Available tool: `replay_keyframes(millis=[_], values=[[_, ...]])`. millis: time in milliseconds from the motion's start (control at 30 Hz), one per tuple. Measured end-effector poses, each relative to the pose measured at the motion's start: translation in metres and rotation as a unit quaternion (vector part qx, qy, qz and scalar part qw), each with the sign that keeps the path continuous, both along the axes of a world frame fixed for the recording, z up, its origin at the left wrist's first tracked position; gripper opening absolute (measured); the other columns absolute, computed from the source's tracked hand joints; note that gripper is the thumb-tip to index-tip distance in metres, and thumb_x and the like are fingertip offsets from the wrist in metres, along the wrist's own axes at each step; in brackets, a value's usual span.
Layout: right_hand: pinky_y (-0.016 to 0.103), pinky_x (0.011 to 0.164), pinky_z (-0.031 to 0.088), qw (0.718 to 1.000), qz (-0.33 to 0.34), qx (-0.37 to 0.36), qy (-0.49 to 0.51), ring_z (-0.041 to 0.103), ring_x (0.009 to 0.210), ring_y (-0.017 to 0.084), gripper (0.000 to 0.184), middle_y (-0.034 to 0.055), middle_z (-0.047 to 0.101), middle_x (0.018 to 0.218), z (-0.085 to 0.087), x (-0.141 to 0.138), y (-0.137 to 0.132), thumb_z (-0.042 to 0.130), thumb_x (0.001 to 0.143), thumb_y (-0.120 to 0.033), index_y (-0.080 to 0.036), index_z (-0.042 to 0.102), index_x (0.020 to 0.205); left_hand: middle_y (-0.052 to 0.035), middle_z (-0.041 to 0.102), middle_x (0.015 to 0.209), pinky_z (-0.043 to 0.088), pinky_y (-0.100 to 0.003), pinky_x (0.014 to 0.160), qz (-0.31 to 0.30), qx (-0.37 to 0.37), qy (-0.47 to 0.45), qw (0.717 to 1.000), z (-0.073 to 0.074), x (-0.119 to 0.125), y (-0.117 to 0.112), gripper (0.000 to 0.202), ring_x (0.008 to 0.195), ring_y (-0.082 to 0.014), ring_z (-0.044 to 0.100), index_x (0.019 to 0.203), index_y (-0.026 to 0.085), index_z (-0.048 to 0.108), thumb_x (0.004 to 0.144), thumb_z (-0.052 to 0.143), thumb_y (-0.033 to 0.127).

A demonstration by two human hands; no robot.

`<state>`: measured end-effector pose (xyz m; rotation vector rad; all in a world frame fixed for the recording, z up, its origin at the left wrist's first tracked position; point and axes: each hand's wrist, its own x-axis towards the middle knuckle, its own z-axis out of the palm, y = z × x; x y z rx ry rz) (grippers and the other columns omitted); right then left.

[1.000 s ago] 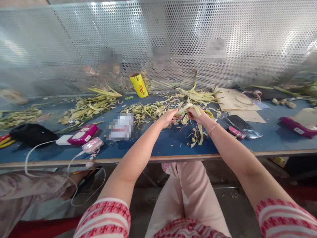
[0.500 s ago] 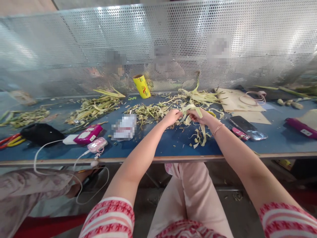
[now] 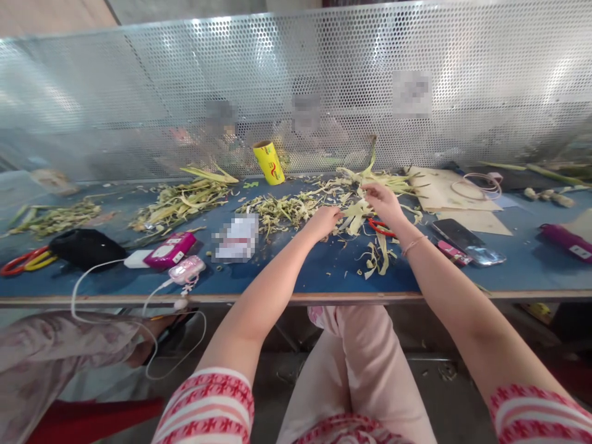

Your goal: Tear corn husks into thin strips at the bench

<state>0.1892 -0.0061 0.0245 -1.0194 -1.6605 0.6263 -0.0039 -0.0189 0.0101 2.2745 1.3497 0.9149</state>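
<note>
My left hand [image 3: 325, 222] is low over the tabletop with its fingers pressed together. Whatever it pinches is hidden, though pale strips lie at its fingertips. Higher and to the right, my right hand [image 3: 383, 201] reaches over the heap of long pale leaves [image 3: 358, 179], its fingers loosely apart and nothing visible in them. A limp pale leaf strip [image 3: 355, 217] lies between the two hands. Under the right wrist are red handles [image 3: 382, 227], apparently of scissors. Small curled trimmings [image 3: 287, 209] spread left of my left hand, and a loose strip [image 3: 380, 258] lies nearer the front edge.
A yellow cardboard tube [image 3: 269, 163] stands before the perforated metal screen [image 3: 324, 55]. At left are a leaf pile [image 3: 189, 200], a black pouch [image 3: 87, 248], a purple box [image 3: 170, 250] and a cable. Rightward lie a phone [image 3: 456, 234] and brown cardboard [image 3: 439, 188].
My right hand has moved up and away from my left, toward the leaf heap. The pale strip it held now lies lower, and the red handles have come into view.
</note>
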Motion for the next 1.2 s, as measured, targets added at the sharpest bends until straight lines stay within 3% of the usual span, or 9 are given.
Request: replay_keyframes(millis=[100,233,433,600,933,1067,1200], values=[[0.046,0.1,0.041,0.962,0.025,0.133,-0.238,0.057,0.112,0.027,0.03,0.0114,0.066,0.114,-0.007,0.001,0.0,0.053,0.078,-0.016,-0.019,0.072,0.101,-0.0012,0.051,0.057,0.033,-0.027,0.066,-0.026,-0.001,0.017,1.0,-0.001,0.0,-0.002,0.026,0.061,-0.0168,0.05,0.06,0.019,0.057,0.086,0.057,0.02],[0.049,0.099,0.037,0.917,0.045,0.125,-0.376,0.055,0.115,0.03,0.028,0.0123,0.068,0.115,-0.009,-0.001,-0.004,0.048,0.079,-0.014,-0.018,0.073,0.092,-0.0005,0.049,0.053,0.032,-0.027,0.063,-0.055,-0.016,0.024,0.998,-0.005,-0.001,-0.001,0.029,0.057,-0.016,0.049,0.057,0.02,0.054,0.086,0.056,0.022],[0.042,0.094,0.036,0.901,0.051,0.135,-0.409,0.059,0.106,0.027,0.015,0.0099,0.071,0.101,-0.006,0.003,-0.008,0.051,0.075,-0.014,-0.019,0.064,0.081,0.0007,0.049,0.047,0.031,-0.026,0.058,-0.074,-0.043,0.029,0.996,-0.01,-0.005,0.002,0.031,0.048,-0.0142,0.047,0.056,0.021,0.053,0.086,0.053,0.027],[0.042,0.096,0.033,0.882,0.058,0.147,-0.444,0.06,0.098,0.024,0.005,0.0073,0.07,0.092,-0.003,0.009,-0.009,0.054,0.077,-0.017,-0.019,0.057,0.073,-0.0003,0.051,0.047,0.033,-0.027,0.056,-0.069,-0.066,0.044,0.994,-0.005,-0.005,-0.002,0.035,0.047,-0.0141,0.049,0.052,0.02,0.05,0.086,0.053,0.028],[0.048,0.105,0.024,0.85,0.026,0.171,-0.497,0.057,0.104,0.026,0.02,0.008,0.067,0.107,0.0,0.014,-0.012,0.062,0.08,-0.028,-0.018,0.055,0.065,-0.0002,0.057,0.048,0.034,-0.025,0.051,-0.064,-0.158,0.004,0.985,0.003,-0.006,-0.003,0.034,0.041,-0.0091,0.045,0.05,0.017,0.059,0.084,0.056,0.023],[0.044,0.105,0.024,0.827,0.012,0.225,-0.516,0.057,0.1,0.024,0.014,0.0081,0.066,0.098,0.004,0.012,-0.017,0.055,0.081,-0.021,-0.019,0.058,0.068,0.0016,0.051,0.046,0.021,-0.021,0.041,-0.088,-0.301,-0.133,0.94,0.004,-0.009,-0.003,0.022,0.036,-0.0048,0.032,0.067,0.013,0.07,0.083,0.061,0.026],[0.038,0.096,0.031,0.809,0.023,0.287,-0.512,0.057,0.094,0.023,0.017,0.0089,0.066,0.09,0.007,0.005,-0.022,0.048,0.084,-0.017,-0.019,0.061,0.073,0.0036,0.042,0.044,0.012,-0.019,0.038,-0.102,-0.398,-0.227,0.883,0.004,-0.015,0.0,0.019,0.035,-0.0016,0.021,0.069,0.011,0.07,0.081,0.065,0.023]])
